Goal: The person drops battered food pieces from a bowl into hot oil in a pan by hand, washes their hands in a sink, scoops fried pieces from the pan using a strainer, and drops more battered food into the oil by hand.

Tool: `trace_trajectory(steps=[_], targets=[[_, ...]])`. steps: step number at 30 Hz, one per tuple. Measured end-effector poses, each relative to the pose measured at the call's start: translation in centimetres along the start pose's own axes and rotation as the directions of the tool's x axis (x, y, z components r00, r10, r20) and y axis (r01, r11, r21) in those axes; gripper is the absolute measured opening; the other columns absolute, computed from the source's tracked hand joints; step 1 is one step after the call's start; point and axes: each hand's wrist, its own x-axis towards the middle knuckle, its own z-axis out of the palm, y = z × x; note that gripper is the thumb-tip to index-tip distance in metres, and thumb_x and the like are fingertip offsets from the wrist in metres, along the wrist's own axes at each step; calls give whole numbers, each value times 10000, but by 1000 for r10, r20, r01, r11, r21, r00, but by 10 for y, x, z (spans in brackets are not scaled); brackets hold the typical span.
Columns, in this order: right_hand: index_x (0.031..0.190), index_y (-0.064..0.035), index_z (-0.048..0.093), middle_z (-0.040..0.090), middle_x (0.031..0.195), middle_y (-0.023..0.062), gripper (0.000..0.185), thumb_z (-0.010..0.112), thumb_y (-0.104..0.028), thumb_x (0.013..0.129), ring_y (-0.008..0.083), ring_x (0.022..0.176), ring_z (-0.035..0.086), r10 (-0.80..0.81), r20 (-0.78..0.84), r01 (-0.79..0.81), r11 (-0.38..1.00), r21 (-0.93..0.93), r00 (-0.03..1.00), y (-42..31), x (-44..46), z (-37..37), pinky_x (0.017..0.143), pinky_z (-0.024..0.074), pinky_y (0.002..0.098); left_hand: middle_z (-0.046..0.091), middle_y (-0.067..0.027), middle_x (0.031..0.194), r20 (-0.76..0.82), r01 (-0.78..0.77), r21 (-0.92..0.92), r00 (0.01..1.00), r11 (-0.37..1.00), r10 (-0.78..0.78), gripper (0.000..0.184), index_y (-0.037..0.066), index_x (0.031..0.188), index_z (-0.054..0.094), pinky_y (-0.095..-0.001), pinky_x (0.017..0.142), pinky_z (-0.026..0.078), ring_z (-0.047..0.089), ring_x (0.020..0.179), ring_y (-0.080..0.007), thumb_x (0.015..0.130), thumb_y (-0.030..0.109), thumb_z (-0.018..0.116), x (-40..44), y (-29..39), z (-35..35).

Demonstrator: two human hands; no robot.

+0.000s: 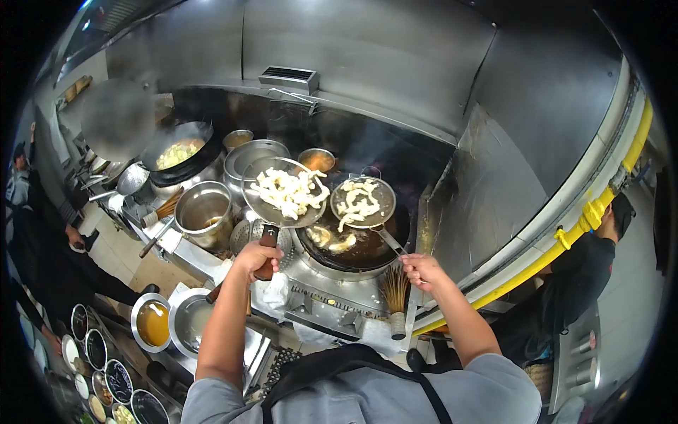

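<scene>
My left hand (254, 260) is closed round the brown wooden handle of a wide round strainer (267, 212), which holds a heap of pale, whitish strips (286, 192). The metal handle of a smaller round skimmer (381, 205) is gripped in my right hand (421, 271); more pale strips lie on it. Both tools are held side by side above a black wok (367, 247) on the stove. In the wok's dark liquid, a few pale pieces (342, 244) show at the left.
Left of the wok stand a deep metal pot (203, 206) and a perforated ladle (244, 237). A bamboo brush (395, 297) is below my right hand. Another wok (180, 152) steams at the back left. People stand at the far left and at the right (586, 268).
</scene>
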Motion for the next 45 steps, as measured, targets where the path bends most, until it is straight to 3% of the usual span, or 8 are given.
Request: trace_trajectory(steps=[12,15,20,24,26,33,38,45], targets=[[1157,18,496,461,608,-12,267,525,-63,904,70,382,350,-122,-126,101,982,-162,985,-55,-119,47,308,284,250,562,-61,594,99,108,90,988,990,-116,110,20,789,575,-312,459,455,564,488,-187,753,13,678,46,-37,58],[1280,23,463,473,585,14,374,507,-57,918,87,354,361,-280,-242,116,841,-528,929,-44,-113,53,298,293,261,561,-50,601,147,158,110,974,981,-173,109,25,806,576,-295,460,449,560,492,-172,759,18,674,49,-38,76],[1276,40,473,476,581,17,377,500,-52,911,103,355,384,-371,-358,139,835,-532,857,-42,-111,25,301,321,280,571,-39,602,302,186,-22,938,982,-170,149,40,857,584,-268,474,460,567,495,-154,756,14,691,61,-62,72],[1282,87,472,517,587,56,407,474,-36,894,150,390,471,-388,-362,81,769,-634,848,-29,-107,4,311,364,310,534,-6,668,362,190,-145,924,971,-126,215,-2,970,551,-239,495,457,522,536,-96,788,14,663,49,-56,73],[1230,92,491,510,586,61,357,472,-39,899,149,380,448,-257,-396,-86,738,-669,882,-27,-111,16,309,355,306,531,-4,670,339,137,-125,937,983,-88,241,-20,1000,542,-240,501,463,512,538,-87,791,15,658,43,-41,71],[1029,40,525,490,613,37,155,502,-38,896,114,399,410,31,-268,-139,910,-391,963,3,-95,19,318,323,277,557,-25,677,242,30,-60,970,998,-14,319,-61,1064,511,-229,500,452,523,509,-103,791,39,641,36,12,48],[1002,22,535,475,633,8,115,515,-49,915,66,411,363,258,5,-258,966,-11,966,8,-61,22,327,281,226,550,-22,633,150,-17,-79,988,997,29,271,-47,1003,549,-241,491,441,531,505,-130,767,22,663,15,41,35],[1013,1,538,457,624,-33,122,505,-99,951,26,404,332,231,155,-237,971,21,961,34,-6,22,321,255,204,524,-14,685,118,-95,-107,987,990,107,265,-26,1010,531,-269,502,465,516,533,-112,772,1,645,-11,45,12]])
